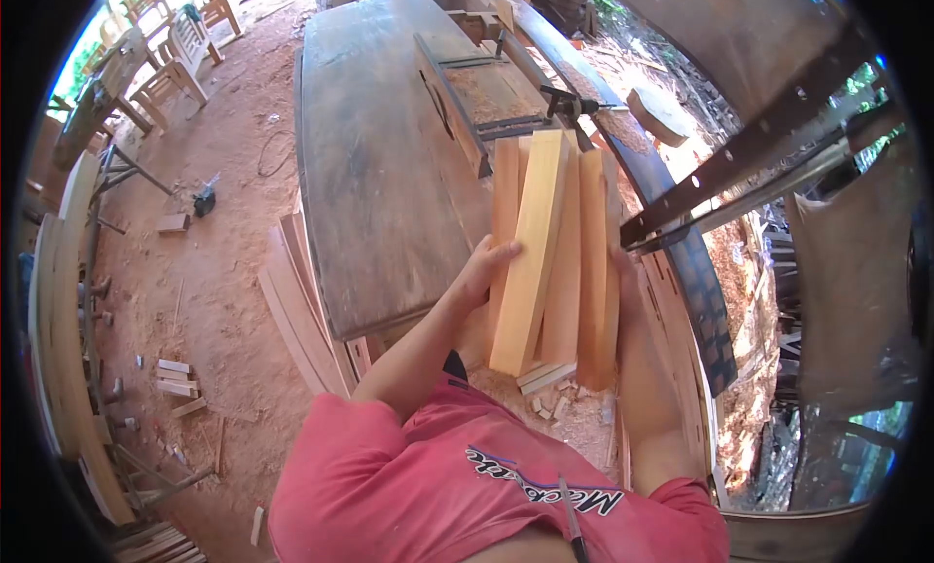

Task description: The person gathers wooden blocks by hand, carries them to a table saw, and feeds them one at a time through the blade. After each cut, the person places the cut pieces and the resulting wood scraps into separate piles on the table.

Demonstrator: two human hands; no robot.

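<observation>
Clasping the near bundle of wood pieces point(533, 261), I've got the left hand point(489, 269) gripping its left side and the right hand point(626, 263) against its right, those fingers too hidden to tell how they close. This looks like a handling step, bundle up beside the dark tabletop point(389, 164), and I judge the next move calls for even pressure so nothing slips; far left stand wooden chairs point(173, 84).

Two hands, left point(489, 269) and right point(628, 276), hold some wood sticks point(533, 261) near a big brown counter point(389, 174).
</observation>
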